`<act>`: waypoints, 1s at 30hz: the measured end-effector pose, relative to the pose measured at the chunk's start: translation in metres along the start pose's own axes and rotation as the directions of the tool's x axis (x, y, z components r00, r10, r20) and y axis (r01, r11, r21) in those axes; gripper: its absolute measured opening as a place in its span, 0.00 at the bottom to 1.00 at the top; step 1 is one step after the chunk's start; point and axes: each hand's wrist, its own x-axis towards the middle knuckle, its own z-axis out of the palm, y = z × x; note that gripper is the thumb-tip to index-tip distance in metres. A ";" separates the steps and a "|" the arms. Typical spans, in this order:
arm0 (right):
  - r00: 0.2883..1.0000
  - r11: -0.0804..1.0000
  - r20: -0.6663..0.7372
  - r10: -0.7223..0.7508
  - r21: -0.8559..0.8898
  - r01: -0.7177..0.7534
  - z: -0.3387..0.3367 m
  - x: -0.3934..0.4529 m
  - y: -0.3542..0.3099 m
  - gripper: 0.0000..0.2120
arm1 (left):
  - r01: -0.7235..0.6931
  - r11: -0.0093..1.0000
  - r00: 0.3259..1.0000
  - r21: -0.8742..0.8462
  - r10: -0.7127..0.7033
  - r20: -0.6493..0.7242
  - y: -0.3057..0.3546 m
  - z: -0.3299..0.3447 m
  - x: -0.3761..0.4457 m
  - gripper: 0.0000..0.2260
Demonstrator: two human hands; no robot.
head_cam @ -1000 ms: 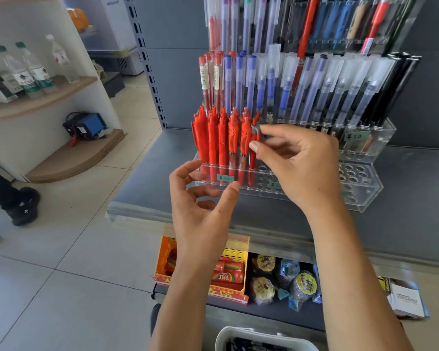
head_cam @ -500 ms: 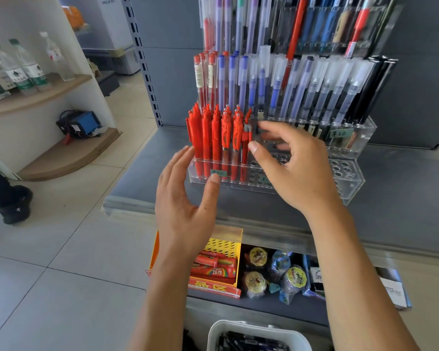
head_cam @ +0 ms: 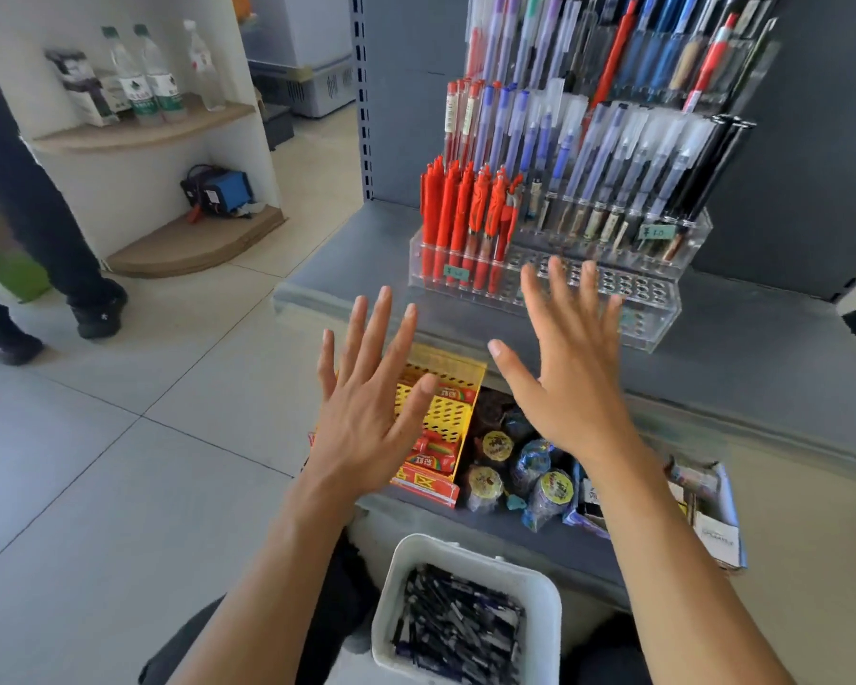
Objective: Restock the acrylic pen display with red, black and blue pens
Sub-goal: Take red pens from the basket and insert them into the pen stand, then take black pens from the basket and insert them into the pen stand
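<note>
Right now both hands are empty: the left hand and the right hand are held out flat with fingers spread and straight, hovering in front of the acrylic pen display and touching nothing. The display stands on the grey shelf. Its front tier carries a block of red pens packed upright at the left end, while the holes to their right, under and beyond the right hand, show no pens. The tier behind is filled with capped pens, red at the left, then blue and frosted ones, with black pens at the far right.

My reading is that the red run in the front tier is done or nearly so, and the hands sit between two batches rather than mid-placement. A white bin close to the person, below the shelf edge, holds a heap of dark pens; whether they are black or blue is hard to tell.

The next move likely calls for dropping one hand into that bin, gathering a few dark pens with tips pointing the same way, then seating them one by one in the vacant front holes just right of the red block, without knocking the red pens askew.
</note>
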 end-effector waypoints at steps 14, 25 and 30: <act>0.962 0.988 0.261 0.077 -0.151 -0.038 0.042 -0.126 0.006 0.34 | -0.173 0.976 0.902 -0.131 0.210 0.376 -0.017 0.041 -0.070 0.26; 0.797 0.994 0.595 0.104 -0.094 -0.060 0.124 -0.212 0.045 0.35 | 0.624 0.676 0.617 -0.392 -0.119 0.778 -0.022 0.106 -0.126 0.24; 0.688 0.963 0.704 0.176 0.021 -0.268 0.167 -0.243 0.053 0.35 | 0.931 -0.034 0.353 -0.364 -0.178 0.919 -0.057 0.130 -0.141 0.29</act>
